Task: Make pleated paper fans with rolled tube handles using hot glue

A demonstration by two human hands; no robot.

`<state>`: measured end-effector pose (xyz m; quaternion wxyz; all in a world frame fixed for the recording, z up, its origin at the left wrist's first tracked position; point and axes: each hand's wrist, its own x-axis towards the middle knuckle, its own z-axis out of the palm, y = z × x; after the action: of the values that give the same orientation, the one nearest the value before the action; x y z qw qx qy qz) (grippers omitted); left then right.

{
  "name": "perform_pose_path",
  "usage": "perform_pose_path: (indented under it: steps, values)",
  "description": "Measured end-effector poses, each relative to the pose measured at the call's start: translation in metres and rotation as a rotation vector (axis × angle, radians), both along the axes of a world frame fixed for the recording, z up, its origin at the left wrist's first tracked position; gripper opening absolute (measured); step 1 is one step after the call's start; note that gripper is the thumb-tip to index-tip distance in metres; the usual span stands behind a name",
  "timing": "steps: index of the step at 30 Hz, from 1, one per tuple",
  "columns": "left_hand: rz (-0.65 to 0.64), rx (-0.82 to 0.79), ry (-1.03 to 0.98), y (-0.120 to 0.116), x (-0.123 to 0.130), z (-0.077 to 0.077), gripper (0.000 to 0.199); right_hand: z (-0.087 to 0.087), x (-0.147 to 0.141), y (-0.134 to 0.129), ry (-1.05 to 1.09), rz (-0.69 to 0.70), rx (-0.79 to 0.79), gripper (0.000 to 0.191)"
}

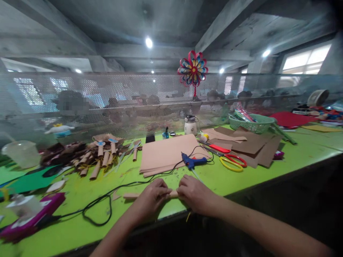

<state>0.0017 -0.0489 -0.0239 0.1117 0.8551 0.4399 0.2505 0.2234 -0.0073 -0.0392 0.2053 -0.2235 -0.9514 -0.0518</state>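
In the head view, the left hand (154, 196) and right hand (197, 195), just beside each other, pinched a narrow tan paper strip (130, 196) near the glossy green table's (223, 181) front edge, before flat stacked sheets (166, 153) and an angular blue glue gun (192, 161).

That worktop (214, 182) is a loud lime green, the paper stack (163, 154) a flat pinkish tan, and the paper strip (131, 196) much the same shade. The glue gun (191, 162) is deep blue, its cord (125, 185) black. I see red and yellow on the scissor handles (219, 148), magenta on the power bar (52, 208), and what look like brownish spots on the cream jar (190, 127). The flower ornament (193, 70) mixes red, yellow and blue.
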Motion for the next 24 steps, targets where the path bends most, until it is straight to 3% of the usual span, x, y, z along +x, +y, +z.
perform_pose_path:
  steps: [7,16,21,24]
  values:
    - [-0.01,0.034,-0.005,0.001,0.003,0.002,0.028,0.022,0.004,-0.005,-0.086,-0.046,-0.119,0.021]
    - [0.029,0.014,0.031,-0.002,0.007,0.009,0.024,0.022,0.002,0.0,-0.122,-0.057,-0.158,0.021]
    - [0.115,-0.02,-0.029,-0.005,0.003,0.017,0.046,0.018,0.002,0.004,-0.103,-0.028,-0.191,0.022]
    - [0.177,0.062,-0.135,-0.004,-0.004,0.025,0.05,0.016,0.004,0.007,-0.078,-0.014,-0.226,0.024]
